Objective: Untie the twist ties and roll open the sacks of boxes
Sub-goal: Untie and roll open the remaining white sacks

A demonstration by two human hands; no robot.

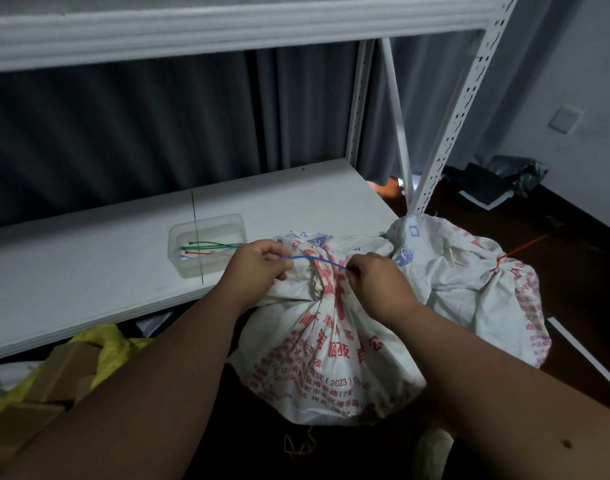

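Both hands [258, 263] [376, 282] on the blue tie [314, 259] atop the sack [324, 358]

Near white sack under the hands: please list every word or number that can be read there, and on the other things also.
"(2023)": red print on the lower front of the near white sack.
"17": red, at the end of a lower line on that sack.
Other red and blue print on it: Chinese characters, too creased and blurred to read.
Far white sack: red and blue print, unreadable.
Clear plastic box on the white shelf: no text.
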